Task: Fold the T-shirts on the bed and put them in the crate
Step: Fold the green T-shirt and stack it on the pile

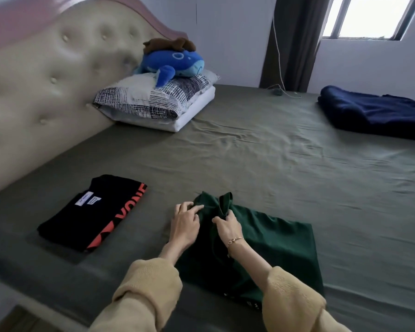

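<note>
A dark green T-shirt (pixel 273 245) lies partly folded on the olive bed sheet (pixel 261 159) near the front edge. My left hand (pixel 185 224) rests at the shirt's collar end, its fingers pinching the fabric edge. My right hand (pixel 228 226), with a bracelet at the wrist, grips a fold of the collar right beside it. A black T-shirt (pixel 91 214) with orange lettering lies folded to the left, apart from both hands. No crate is in view.
A padded headboard (pixel 46 92) runs along the left. Stacked pillows (pixel 153 101) with a blue plush whale (pixel 175 65) sit at the back. A folded navy blanket (pixel 376 113) lies at the far right. A white cable (pixel 283 89) trails by the curtain.
</note>
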`<state>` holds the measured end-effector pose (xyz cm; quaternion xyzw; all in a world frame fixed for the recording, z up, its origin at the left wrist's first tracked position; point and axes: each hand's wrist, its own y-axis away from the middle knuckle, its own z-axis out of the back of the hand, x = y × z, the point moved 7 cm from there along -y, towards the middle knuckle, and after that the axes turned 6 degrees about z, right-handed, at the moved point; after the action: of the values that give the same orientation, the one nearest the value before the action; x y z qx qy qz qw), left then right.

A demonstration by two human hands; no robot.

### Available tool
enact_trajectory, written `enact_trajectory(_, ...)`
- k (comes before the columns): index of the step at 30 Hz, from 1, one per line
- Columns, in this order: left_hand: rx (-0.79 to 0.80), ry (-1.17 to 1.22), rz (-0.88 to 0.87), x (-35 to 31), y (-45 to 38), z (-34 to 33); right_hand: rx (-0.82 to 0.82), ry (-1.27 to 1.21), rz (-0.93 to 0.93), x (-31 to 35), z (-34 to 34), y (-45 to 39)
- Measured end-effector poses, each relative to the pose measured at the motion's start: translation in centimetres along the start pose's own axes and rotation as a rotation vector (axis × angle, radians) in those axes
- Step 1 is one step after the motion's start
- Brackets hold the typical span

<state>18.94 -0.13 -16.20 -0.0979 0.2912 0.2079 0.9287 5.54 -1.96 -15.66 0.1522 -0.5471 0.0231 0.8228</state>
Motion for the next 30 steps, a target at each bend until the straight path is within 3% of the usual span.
enact_trajectory(5,-0.053,0.297,0.165,1.8,-0.1,0.8,0.055,0.031,0.034,0.9,-1.7,-0.1)
enact_trajectory(8,0.15,0.762,0.314,2.7,-0.2,-0.1,0.151,0.082,0.049,1.7,-3.9,0.3)
enact_trajectory(11,0.273,0.883,0.391,3.3,0.0,-0.4,0.275,0.061,0.02,1.7,-6.3,0.9)
enact_trajectory(13,0.273,0.749,0.374,3.2,0.1,-0.1,0.279,-0.051,-0.01,1.6,-6.3,1.2)
enact_trajectory(17,0.109,0.188,0.259,2.8,0.3,1.3,0.148,-0.092,0.03,0.8,-3.0,0.5)
enact_trajectory(20,-0.036,-0.155,0.197,1.9,1.7,2.4,-0.05,0.113,0.13,-0.2,1.5,-0.1)
enact_trajectory(23,-0.164,-0.463,0.03,-0.5,2.9,2.8,-0.223,0.406,0.14,-1.5,6.7,0.5)
enact_trajectory(25,-0.119,-0.506,-0.073,-2.2,3.6,2.0,-0.266,0.558,0.088,-2.8,9.3,0.8)
enact_trajectory(30,0.183,-0.458,-0.245,-5.7,6.1,-2.6,-0.376,0.703,-0.069,-5.9,13.5,2.4)
